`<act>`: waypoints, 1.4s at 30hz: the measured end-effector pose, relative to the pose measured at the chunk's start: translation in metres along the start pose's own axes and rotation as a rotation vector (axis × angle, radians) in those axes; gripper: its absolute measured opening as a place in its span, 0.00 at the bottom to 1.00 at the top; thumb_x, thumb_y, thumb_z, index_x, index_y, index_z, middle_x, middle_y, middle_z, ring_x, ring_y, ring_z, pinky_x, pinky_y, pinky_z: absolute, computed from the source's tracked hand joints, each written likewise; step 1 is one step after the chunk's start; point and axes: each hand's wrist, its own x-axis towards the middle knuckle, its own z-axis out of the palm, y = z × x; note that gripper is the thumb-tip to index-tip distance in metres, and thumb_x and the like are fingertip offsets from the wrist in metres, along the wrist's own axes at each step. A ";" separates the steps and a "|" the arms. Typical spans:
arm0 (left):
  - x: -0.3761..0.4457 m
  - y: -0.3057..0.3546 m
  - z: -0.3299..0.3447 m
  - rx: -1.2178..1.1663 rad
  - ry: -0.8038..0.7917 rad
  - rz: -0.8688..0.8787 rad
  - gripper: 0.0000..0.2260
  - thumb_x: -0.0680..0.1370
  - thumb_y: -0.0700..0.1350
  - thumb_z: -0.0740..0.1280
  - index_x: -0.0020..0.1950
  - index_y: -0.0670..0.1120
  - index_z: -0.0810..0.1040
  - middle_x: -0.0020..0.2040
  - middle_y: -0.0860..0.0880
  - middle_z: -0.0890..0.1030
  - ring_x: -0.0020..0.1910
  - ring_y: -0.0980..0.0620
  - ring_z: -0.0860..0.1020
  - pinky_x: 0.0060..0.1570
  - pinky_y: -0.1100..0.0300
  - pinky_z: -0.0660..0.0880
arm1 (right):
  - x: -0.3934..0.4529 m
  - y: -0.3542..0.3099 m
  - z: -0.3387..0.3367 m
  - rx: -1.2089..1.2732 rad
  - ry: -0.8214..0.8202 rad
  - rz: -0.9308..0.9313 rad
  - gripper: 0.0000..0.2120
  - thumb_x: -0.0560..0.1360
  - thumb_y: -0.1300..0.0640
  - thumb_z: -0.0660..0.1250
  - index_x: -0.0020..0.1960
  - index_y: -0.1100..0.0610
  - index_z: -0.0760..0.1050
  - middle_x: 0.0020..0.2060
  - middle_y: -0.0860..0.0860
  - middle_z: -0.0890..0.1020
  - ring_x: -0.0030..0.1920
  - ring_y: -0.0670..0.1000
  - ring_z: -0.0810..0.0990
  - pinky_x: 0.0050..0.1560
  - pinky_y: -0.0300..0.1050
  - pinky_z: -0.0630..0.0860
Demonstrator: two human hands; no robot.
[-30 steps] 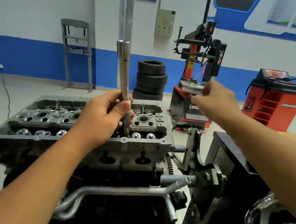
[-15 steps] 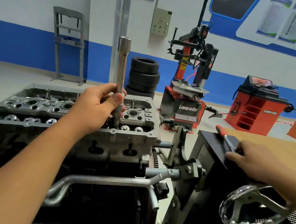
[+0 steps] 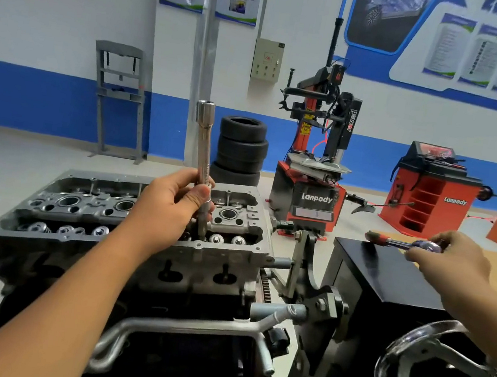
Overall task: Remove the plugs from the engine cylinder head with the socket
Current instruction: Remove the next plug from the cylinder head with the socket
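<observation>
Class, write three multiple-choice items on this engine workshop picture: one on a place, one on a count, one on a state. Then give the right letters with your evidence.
1. Where does the long socket stand?
A. flat on the floor
B. upright in the cylinder head
C. on the tyre stack

2. How many tyres are in the stack by the wall?
A. one
B. four
C. nine

3. What is the right hand doing?
A. resting open on the handwheel
B. gripping the socket
C. holding a ratchet above the black box

Answers:
1 B, the left hand grips it with its lower end down in the head.
2 B, four tyres lie one on another.
3 C, its fingers close round the ratchet's head end.
</observation>
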 end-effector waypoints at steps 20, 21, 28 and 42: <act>-0.005 0.002 -0.003 0.041 -0.055 0.012 0.07 0.84 0.49 0.65 0.52 0.59 0.81 0.43 0.50 0.85 0.48 0.47 0.86 0.53 0.38 0.83 | -0.069 -0.240 0.017 1.255 -0.665 -0.067 0.05 0.83 0.59 0.67 0.57 0.59 0.73 0.38 0.56 0.84 0.32 0.51 0.81 0.30 0.44 0.77; -0.005 0.004 -0.003 0.046 -0.056 0.005 0.07 0.85 0.49 0.65 0.51 0.59 0.81 0.42 0.51 0.85 0.48 0.48 0.86 0.53 0.38 0.83 | -0.069 -0.246 0.017 1.303 -0.763 -0.001 0.05 0.84 0.58 0.65 0.56 0.60 0.73 0.39 0.56 0.82 0.30 0.48 0.77 0.27 0.41 0.73; -0.010 0.013 0.002 0.115 -0.065 0.025 0.05 0.82 0.59 0.65 0.53 0.63 0.80 0.43 0.49 0.84 0.48 0.44 0.84 0.54 0.38 0.82 | -0.082 -0.278 0.013 1.011 -1.156 0.183 0.09 0.82 0.53 0.64 0.50 0.60 0.73 0.35 0.54 0.72 0.26 0.45 0.67 0.18 0.34 0.62; -0.007 0.010 0.003 0.151 -0.096 0.075 0.08 0.80 0.62 0.63 0.54 0.64 0.79 0.45 0.43 0.83 0.48 0.38 0.83 0.53 0.35 0.80 | -0.077 -0.305 0.019 0.530 -1.235 -0.015 0.07 0.83 0.58 0.65 0.47 0.56 0.71 0.33 0.57 0.77 0.23 0.46 0.66 0.16 0.34 0.60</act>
